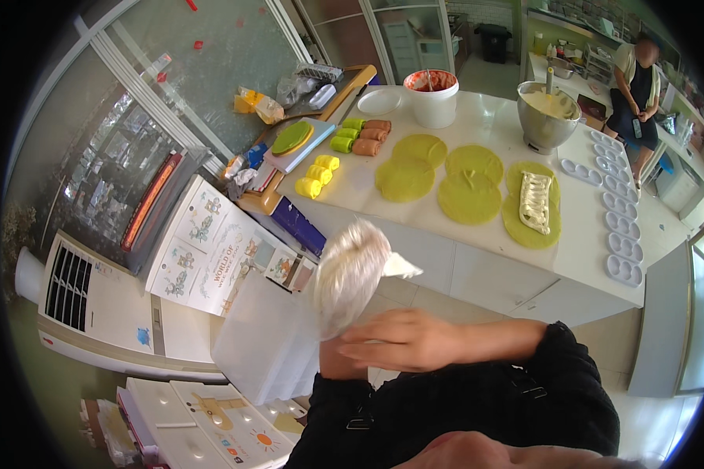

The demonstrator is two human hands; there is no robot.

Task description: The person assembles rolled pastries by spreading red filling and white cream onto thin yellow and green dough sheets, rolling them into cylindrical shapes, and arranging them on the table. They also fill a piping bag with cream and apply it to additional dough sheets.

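Observation:
A clear plastic bag (347,293), apparently a piping bag, wraps over my left hand (366,249), which shows only dimly through the film. A white pointed end (403,267) sticks out on the right. My right hand (408,340) crosses my left wrist at the bag's lower edge, fingers stretched; blur hides whether they pinch the film. On the counter (469,234) beyond lie pairs of overlapping green crepes (408,176), (469,196). The pair of green crepes at right (513,220) bears a block of piped cream (535,202).
Yellow rolls (317,176), green rolls (346,136) and brown rolls (372,138) sit on the counter's left. Behind stand a white bucket (434,108) of red filling and a steel mixing bowl (542,126). Clear plastic trays (622,223) line the right edge. A person (636,94) sits beyond.

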